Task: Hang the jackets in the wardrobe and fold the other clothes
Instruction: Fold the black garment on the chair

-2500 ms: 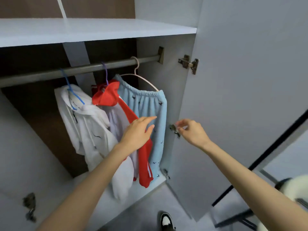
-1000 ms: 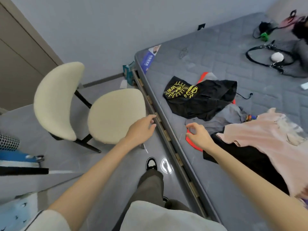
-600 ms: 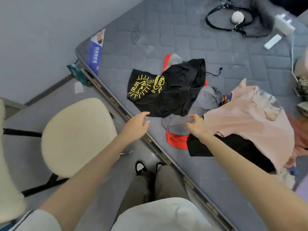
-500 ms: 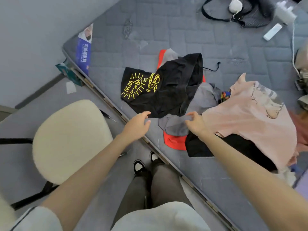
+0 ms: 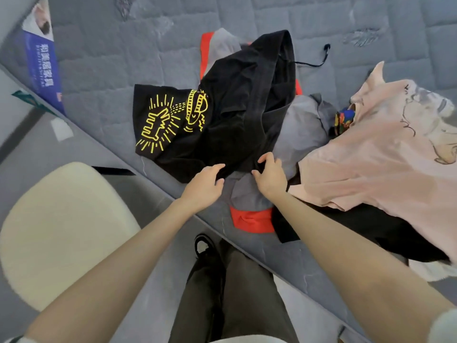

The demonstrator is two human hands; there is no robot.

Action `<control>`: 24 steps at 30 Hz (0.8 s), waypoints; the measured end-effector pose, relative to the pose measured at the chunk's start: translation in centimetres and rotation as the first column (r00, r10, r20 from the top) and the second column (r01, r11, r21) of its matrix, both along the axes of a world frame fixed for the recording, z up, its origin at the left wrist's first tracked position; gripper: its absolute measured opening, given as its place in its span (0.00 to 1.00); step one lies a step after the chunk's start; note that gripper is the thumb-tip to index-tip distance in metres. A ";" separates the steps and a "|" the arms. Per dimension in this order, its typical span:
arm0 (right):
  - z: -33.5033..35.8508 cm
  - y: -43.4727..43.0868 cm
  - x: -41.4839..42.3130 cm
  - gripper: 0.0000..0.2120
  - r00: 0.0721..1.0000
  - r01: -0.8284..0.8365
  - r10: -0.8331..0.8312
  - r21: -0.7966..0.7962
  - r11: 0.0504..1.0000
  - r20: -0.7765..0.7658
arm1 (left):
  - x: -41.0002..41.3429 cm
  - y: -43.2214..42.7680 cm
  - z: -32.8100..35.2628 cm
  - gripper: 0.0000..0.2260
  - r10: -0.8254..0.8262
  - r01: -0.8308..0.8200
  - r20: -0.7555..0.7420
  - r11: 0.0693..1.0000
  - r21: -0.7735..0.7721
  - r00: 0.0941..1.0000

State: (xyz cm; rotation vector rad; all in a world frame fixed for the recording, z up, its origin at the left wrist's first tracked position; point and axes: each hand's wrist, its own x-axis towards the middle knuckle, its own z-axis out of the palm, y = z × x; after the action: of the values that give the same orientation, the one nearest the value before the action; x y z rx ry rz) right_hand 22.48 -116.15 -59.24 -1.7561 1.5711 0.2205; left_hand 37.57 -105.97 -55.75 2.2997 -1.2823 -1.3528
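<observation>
Next item looks like the black garment with the yellow print [image 5: 222, 115], lying crumpled on the bed [image 5: 123, 58] near its edge, on top of a grey garment [image 5: 296, 129] that has a red band [image 5: 251, 220] showing at the near end. Soft knit by the look of it, light, limp, no stiffness: it will sag and drag whatever it overlaps, so it should be lifted clear rather than slid. A drawstring [image 5: 314, 63] trails from the far end, which suggests a hood or waistband there; cannot tell from this view whether it is a jacket for the wardrobe or a piece to fold. Best hold, as a judgement: two points spread along one hem or at the shoulders, then shake it out to read the shape. Both hands sit at its near hem, close together. Left hand [image 5: 202, 186] is relaxed, fingers loosely extended, tips at the black edge, holding nothing. Right hand [image 5: 270, 179] has thumb and forefinger apart in a C over the same hem where it meets the grey cloth; no pinch closed on it. A pink shirt [image 5: 378, 154] lies just right of the right hand, over another black garment [image 5: 371, 229], apart from the target. A cream chair [image 5: 61, 231] stands beside the bed on the left.
</observation>
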 end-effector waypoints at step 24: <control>5.3 -4.9 -14.2 0.08 0.993 0.107 -0.112 0.115 0.988 0.036 | -11.2 -12.9 -1.7 0.46 -0.222 0.270 0.416 0.961 -0.059 0.882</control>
State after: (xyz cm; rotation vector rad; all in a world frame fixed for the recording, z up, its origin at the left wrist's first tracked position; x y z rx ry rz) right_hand 8.27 -121.10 -53.91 -1.5732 1.5884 0.2124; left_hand 26.39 -118.90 -57.47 2.4852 -1.7798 -0.8468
